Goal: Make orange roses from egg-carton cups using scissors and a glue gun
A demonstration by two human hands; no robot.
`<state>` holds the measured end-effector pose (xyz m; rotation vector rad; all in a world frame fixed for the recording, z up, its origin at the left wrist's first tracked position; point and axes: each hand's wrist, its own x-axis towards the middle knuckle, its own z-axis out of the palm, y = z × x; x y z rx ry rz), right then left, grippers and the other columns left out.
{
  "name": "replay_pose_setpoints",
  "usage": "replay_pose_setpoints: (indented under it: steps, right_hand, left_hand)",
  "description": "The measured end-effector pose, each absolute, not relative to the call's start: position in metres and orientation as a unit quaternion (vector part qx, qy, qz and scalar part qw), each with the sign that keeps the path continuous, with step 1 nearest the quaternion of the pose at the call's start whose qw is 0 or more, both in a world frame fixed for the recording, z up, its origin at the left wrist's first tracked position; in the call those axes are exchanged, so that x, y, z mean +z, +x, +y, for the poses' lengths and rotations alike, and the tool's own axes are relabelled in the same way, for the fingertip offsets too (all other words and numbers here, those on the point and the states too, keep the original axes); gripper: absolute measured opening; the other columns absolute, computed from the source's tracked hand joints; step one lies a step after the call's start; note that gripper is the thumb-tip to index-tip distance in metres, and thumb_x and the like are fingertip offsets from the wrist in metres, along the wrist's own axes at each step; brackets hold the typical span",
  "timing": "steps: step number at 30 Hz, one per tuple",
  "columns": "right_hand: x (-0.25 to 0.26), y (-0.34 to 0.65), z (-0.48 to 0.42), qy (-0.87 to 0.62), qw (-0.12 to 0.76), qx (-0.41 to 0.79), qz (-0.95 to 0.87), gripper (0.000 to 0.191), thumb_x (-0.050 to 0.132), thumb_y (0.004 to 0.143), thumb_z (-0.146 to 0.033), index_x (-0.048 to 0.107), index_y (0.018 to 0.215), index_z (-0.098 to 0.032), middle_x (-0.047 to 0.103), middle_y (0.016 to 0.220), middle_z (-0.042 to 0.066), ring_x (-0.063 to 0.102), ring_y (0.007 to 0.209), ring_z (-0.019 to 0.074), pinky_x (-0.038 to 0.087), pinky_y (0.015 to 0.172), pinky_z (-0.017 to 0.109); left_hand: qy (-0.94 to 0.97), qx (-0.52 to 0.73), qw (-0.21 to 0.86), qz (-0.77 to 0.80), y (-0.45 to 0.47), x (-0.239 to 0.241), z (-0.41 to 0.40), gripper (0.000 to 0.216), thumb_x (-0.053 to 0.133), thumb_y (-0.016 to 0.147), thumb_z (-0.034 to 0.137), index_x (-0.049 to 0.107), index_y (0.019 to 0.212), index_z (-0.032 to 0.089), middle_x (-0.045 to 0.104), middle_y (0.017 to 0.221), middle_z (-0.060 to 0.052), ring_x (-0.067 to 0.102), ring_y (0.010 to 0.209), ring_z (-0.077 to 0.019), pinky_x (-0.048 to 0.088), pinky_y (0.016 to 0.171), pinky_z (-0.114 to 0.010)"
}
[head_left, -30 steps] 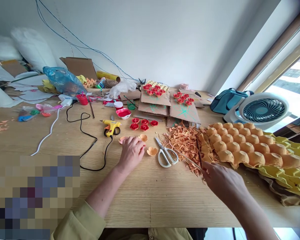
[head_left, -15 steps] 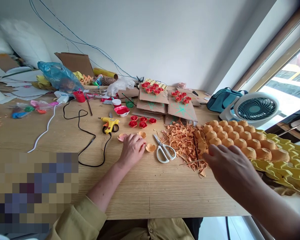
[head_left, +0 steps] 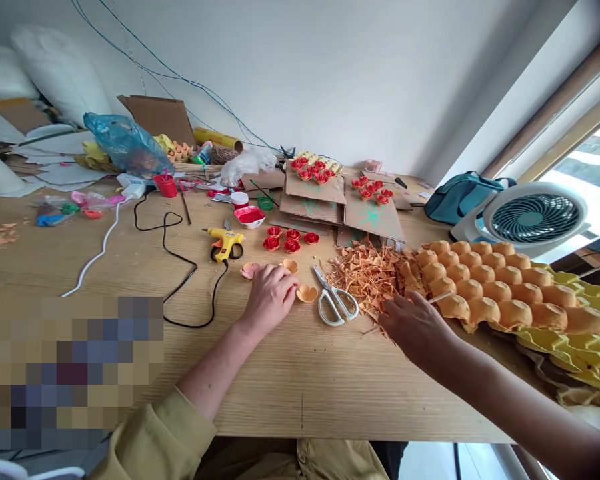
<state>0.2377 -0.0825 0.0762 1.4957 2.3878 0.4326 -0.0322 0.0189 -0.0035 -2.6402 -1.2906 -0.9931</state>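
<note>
My left hand (head_left: 273, 297) rests on the table with its fingers curled together; whatever they may hold is hidden. Around it lie an orange petal cup (head_left: 307, 293), a second cup (head_left: 289, 266) and a pinkish one (head_left: 250, 270), all cut from egg-carton pulp. My right hand (head_left: 413, 320) is closed on a thin wooden stick (head_left: 440, 297), which pokes out above the knuckles. It hovers at the near edge of a heap of orange carton scraps (head_left: 365, 273). White-handled scissors (head_left: 337, 303) lie partly open between my hands.
Beyond my left hand are a yellow glue gun (head_left: 225, 244), several red paper roses (head_left: 291, 240) and a dish of red paint (head_left: 250, 216). Cardboard pieces (head_left: 375, 217) carry more roses. On the right are stacked egg trays (head_left: 500, 287) and a fan (head_left: 535, 217).
My right hand has moved left, away from the egg trays, and a stick now shows in it. My left hand keeps its place by the petal cups. The view has shifted slightly.
</note>
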Motion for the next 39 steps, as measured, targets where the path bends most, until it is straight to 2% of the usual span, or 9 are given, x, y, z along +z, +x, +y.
replay_pose_setpoints:
  steps: [4,6,9,11,16,19,23,33,39]
  right_hand:
    - [0.088,0.238,-0.071,0.545,0.091,0.100,0.827,0.023,0.054,0.082,0.000,0.068,0.080,-0.019,0.065,0.083,0.005,0.058,0.074,0.0180,0.034,0.066,0.031]
    - [0.089,0.230,-0.060,0.561,0.047,0.100,0.820,0.019,0.052,0.091,-0.009,0.065,0.081,-0.019,0.063,0.080,0.004,0.058,0.072,0.0167,0.032,0.063,0.030]
    - [0.074,0.212,-0.045,0.627,-0.013,0.086,0.774,0.026,0.045,0.101,-0.026,0.064,0.085,-0.019,0.065,0.079,0.003,0.060,0.067,0.0152,0.030,0.058,0.029]
    - [0.056,0.200,-0.040,0.660,-0.042,0.050,0.749,0.023,0.045,0.102,-0.031,0.063,0.091,-0.021,0.067,0.084,0.003,0.063,0.070,0.0157,0.030,0.056,0.027]
    - [0.013,0.185,-0.040,0.691,-0.021,0.000,0.723,0.024,0.056,0.095,-0.043,0.060,0.098,-0.019,0.071,0.091,0.007,0.070,0.077,0.0201,0.036,0.056,0.026]
    - [0.000,0.183,-0.041,0.706,-0.001,0.000,0.709,0.025,0.055,0.096,-0.041,0.058,0.102,-0.017,0.071,0.090,0.009,0.072,0.076,0.0224,0.038,0.056,0.027]
    - [-0.003,0.185,-0.040,0.707,-0.020,-0.031,0.706,0.017,0.053,0.096,-0.033,0.059,0.097,-0.018,0.072,0.090,0.009,0.072,0.078,0.0217,0.041,0.060,0.028]
    - [0.003,0.196,-0.038,0.718,-0.073,-0.054,0.690,0.018,0.051,0.097,-0.034,0.059,0.091,-0.018,0.072,0.090,0.009,0.071,0.079,0.0221,0.039,0.061,0.028]
    - [0.002,0.200,-0.036,0.726,-0.063,-0.034,0.683,0.017,0.053,0.096,-0.033,0.060,0.098,-0.017,0.070,0.095,0.009,0.070,0.081,0.0216,0.037,0.058,0.027]
  left_hand:
    - [-0.856,-0.319,0.001,-0.407,-0.029,-0.005,0.015,0.015,0.055,0.093,0.019,0.066,0.085,0.020,0.067,0.093,-0.006,0.053,0.091,-0.0241,0.040,0.083,-0.041]
    - [-0.870,-0.317,-0.012,-0.378,-0.023,-0.008,0.010,0.017,0.055,0.095,0.025,0.065,0.084,0.019,0.067,0.091,-0.006,0.053,0.091,-0.0235,0.040,0.084,-0.041]
    - [-0.898,-0.302,-0.032,-0.317,-0.012,-0.011,-0.001,0.021,0.056,0.095,0.028,0.063,0.079,0.019,0.066,0.086,-0.005,0.054,0.089,-0.0225,0.040,0.084,-0.040]
    - [-0.908,-0.292,-0.048,-0.297,-0.005,-0.013,-0.009,0.013,0.056,0.094,0.021,0.063,0.083,0.019,0.065,0.087,-0.005,0.055,0.089,-0.0218,0.041,0.082,-0.038]
    - [-0.882,-0.281,-0.053,-0.374,-0.004,-0.014,-0.012,0.011,0.052,0.092,0.014,0.059,0.085,0.019,0.063,0.086,-0.004,0.055,0.084,-0.0217,0.040,0.078,-0.038]
    - [-0.865,-0.276,-0.051,-0.416,-0.009,-0.014,-0.006,0.006,0.056,0.091,0.017,0.060,0.095,0.020,0.065,0.095,-0.005,0.055,0.089,-0.0239,0.041,0.079,-0.040]
    - [-0.857,-0.259,-0.039,-0.444,-0.011,-0.014,-0.002,0.021,0.062,0.089,0.023,0.059,0.110,0.022,0.065,0.104,-0.007,0.054,0.097,-0.0273,0.041,0.083,-0.043]
    - [-0.850,-0.236,0.003,-0.471,0.000,-0.018,0.002,0.032,0.070,0.086,0.035,0.059,0.113,0.024,0.065,0.118,-0.008,0.051,0.111,-0.0315,0.035,0.093,-0.049]
    - [-0.856,-0.209,0.000,-0.472,0.002,-0.024,0.006,0.035,0.069,0.087,0.033,0.057,0.118,0.022,0.068,0.114,-0.008,0.053,0.112,-0.0314,0.033,0.095,-0.051]
